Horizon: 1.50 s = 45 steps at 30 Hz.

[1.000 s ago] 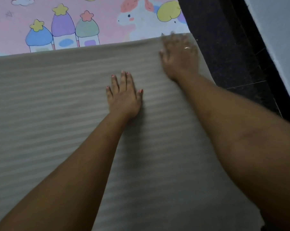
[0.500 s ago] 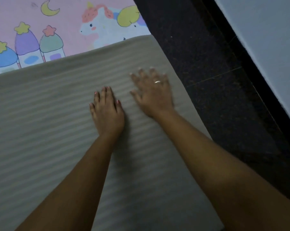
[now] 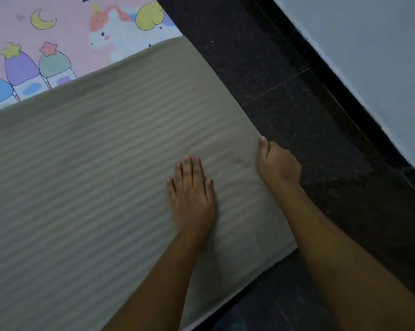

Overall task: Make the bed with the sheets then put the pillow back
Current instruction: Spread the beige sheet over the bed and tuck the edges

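Stretching away to the left of your hands, the grey striped sheet (image 3: pixel 82 175) lies flat, with a pink cartoon-printed sheet (image 3: pixel 65 10) showing beyond its far edge. Your left hand (image 3: pixel 192 194) rests palm down on the grey striped sheet, fingers straight and close together. Just to its right, your right hand (image 3: pixel 276 163) grips the sheet's side edge, thumb on top, fingers curled under out of sight. Right of that hand lies the dark floor (image 3: pixel 297 80).

Light: dim, flat, indoor | Shadows: faint, soft, beside left hand (image 3: pixel 192 197) | Blur: striped sheet (image 3: pixel 94 175) smeared, whole frame soft | Edges: straight lines bend slightly
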### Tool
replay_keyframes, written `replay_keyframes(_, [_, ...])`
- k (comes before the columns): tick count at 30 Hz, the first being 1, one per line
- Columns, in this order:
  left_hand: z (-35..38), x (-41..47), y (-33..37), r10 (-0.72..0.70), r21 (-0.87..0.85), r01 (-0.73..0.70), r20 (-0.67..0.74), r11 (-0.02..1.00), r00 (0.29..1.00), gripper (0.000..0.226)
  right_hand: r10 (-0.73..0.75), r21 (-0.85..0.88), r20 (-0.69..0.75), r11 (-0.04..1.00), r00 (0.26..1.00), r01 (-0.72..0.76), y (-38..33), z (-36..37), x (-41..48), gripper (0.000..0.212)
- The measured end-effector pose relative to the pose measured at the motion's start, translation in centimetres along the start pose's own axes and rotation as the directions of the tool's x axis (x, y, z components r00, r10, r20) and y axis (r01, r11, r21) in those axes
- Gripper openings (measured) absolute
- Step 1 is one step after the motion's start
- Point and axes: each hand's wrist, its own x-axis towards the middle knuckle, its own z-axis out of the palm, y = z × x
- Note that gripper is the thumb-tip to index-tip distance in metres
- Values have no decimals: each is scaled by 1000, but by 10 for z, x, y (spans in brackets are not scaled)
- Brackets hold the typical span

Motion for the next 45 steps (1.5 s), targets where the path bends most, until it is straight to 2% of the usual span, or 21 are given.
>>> replay_keyframes(4, [7, -44, 3, 100, -1, -100, 31, 995, 995, 60, 125, -33, -30, 992, 992, -125, 51, -2, -47, 67])
replay_keyframes(7, [2, -71, -3, 187, -11, -186, 98, 982, 978, 64, 244, -46, -43, 968, 969, -246, 71, -6, -74, 71])
replay_keyframes(9, [-2, -83, -12, 249, -25, -248, 118, 968, 961, 66, 246, -97, -97, 962, 964, -255, 73, -6, -81, 66])
replay_keyframes(12, [-10, -100, -38, 313, -33, -312, 142, 950, 939, 66, 14, -172, -203, 984, 979, -50, 56, 5, -92, 53])
replay_keyframes(14, [-12, -112, -60, 316, -19, -316, 125, 948, 940, 63, -146, -202, -164, 973, 976, 111, 28, 18, -108, 55])
replay_keyframes(16, [-15, -130, -88, 322, 18, -324, 73, 946, 944, 56, -271, -236, -67, 939, 960, 249, -7, 35, -140, 58])
replay_keyframes(20, [-22, -175, -151, 279, 61, -278, -12, 959, 960, 50, -495, -222, 91, 836, 864, 502, -65, 75, -219, 65])
replay_keyframes(25, [-44, -249, -246, 107, 128, -97, -75, 987, 991, 51, -634, -183, 137, 739, 761, 648, -105, 111, -328, 58])
replay_keyframes(27, [-56, -282, -281, 53, 172, -43, -54, 984, 997, 52, -692, -141, 210, 678, 691, 721, -121, 119, -380, 58])
replay_keyframes(28, [-63, -297, -297, 14, 165, -6, -43, 986, 999, 52, -727, -117, 267, 627, 632, 770, -129, 123, -406, 59])
replay_keyframes(30, [-74, -324, -327, -60, 166, 67, -47, 984, 997, 54, -794, -61, 356, 507, 493, 860, -145, 128, -451, 62])
replay_keyframes(33, [-91, -366, -376, -175, 192, 187, -78, 963, 981, 57, -848, 53, 469, 307, 248, 950, -173, 131, -489, 70])
replay_keyframes(34, [-96, -377, -392, -216, 183, 229, -91, 956, 972, 58, -855, 77, 474, 278, 210, 958, -181, 131, -488, 72])
replay_keyframes(35, [-101, -390, -411, -253, 169, 268, -105, 949, 962, 60, -867, 93, 446, 291, 222, 952, -191, 133, -486, 75])
replay_keyframes(36, [-106, -401, -426, -270, 157, 286, -115, 945, 956, 61, -867, 88, 396, 365, 304, 927, -199, 135, -476, 78])
replay_keyframes(38, [-116, -418, -454, -263, 158, 283, -135, 946, 955, 59, -796, 33, 271, 570, 542, 821, -209, 142, -452, 82])
replay_keyframes(39, [-120, -421, -463, -262, 159, 286, -156, 945, 952, 56, -731, -25, 251, 651, 635, 759, -211, 145, -441, 81])
replay_keyframes(40, [-123, -426, -473, -277, 144, 307, -196, 941, 941, 54, -666, -103, 274, 697, 694, 710, -214, 152, -442, 77])
replay_keyframes(42, [-127, -434, -492, -325, 47, 350, -274, 936, 905, 51, -621, -204, 293, 703, 727, 682, -228, 171, -464, 70])
replay_keyframes(45, [-132, -452, -529, -293, -60, 288, -296, 956, 909, 54, -732, -187, 226, 615, 643, 766, -268, 204, -543, 69])
